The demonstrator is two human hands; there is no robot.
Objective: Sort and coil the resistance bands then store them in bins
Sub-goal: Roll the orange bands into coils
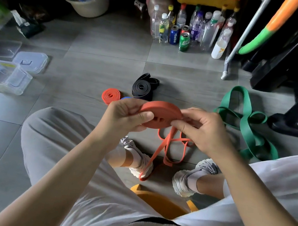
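Grips a part-wound orange band (161, 112) between both hands, left hand (124, 114) pinching one side of the coil, right hand (204, 131) the other, its loose tail (166, 148) hanging to the shoes (143, 166). Faces, on the grey tiles (105, 47) beyond, a small orange coil (110, 95), a black coil (142, 89), a sprawled green band (245, 116) at right and clear plastic bins (3, 80) far left.

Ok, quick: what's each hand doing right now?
Left hand: grips the orange band coil, thumb on its face.
Right hand: pinches the same coil at its other edge.
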